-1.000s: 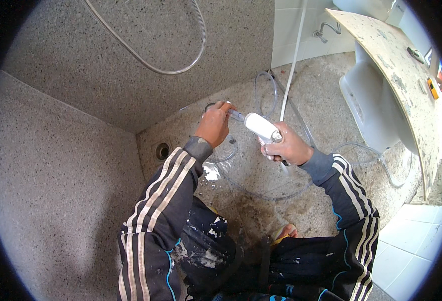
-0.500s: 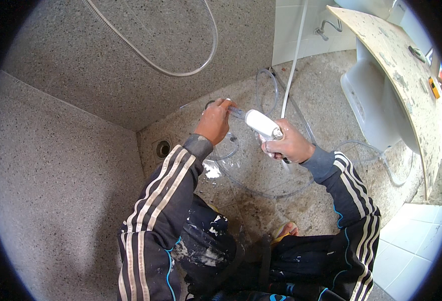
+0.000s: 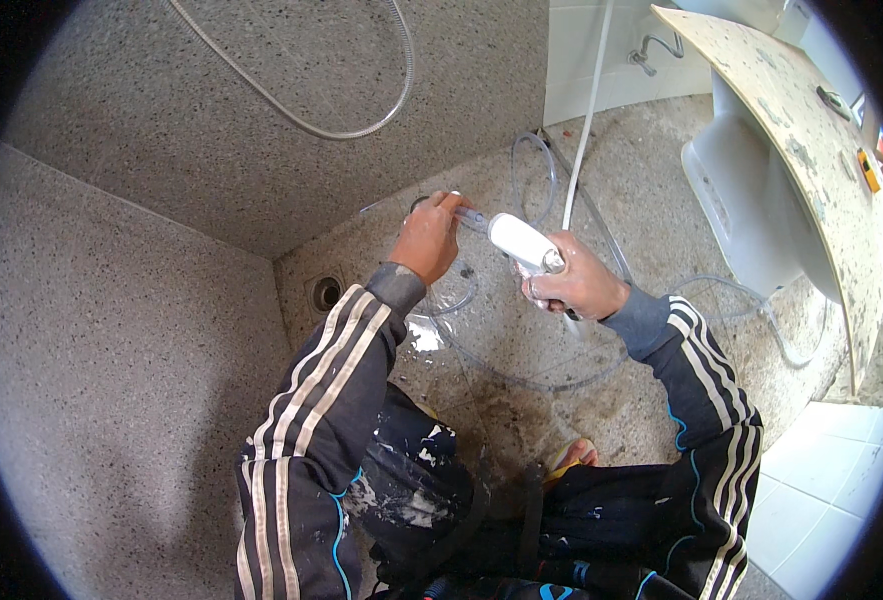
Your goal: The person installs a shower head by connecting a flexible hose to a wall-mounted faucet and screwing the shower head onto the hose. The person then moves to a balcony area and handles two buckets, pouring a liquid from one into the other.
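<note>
White plastic fitting (image 3: pixel 522 241): centre of frame, gripped by right hand (image 3: pixel 583 282).
Clear tube (image 3: pixel 471 218): held by left hand (image 3: pixel 428 238), meets fitting's upper-left end.
Joint: tube and fitting aligned; full seating cannot be told.
Floor drain (image 3: pixel 325 293): left of centre.

That handpiece (image 3: pixel 523 244) is plain white. I see black sleeves (image 3: pixel 321 490) with cream stripes (image 3: pixel 282 520) and thin bright-blue piping (image 3: pixel 337 540), grey at the cuffs (image 3: pixel 395 287), and dark trousers (image 3: pixel 411 490) spattered white. The wall (image 3: pixel 121 350) here is grey, dark-speckled all over; the beige board (image 3: pixel 783 135) wears grey blotches.
</note>
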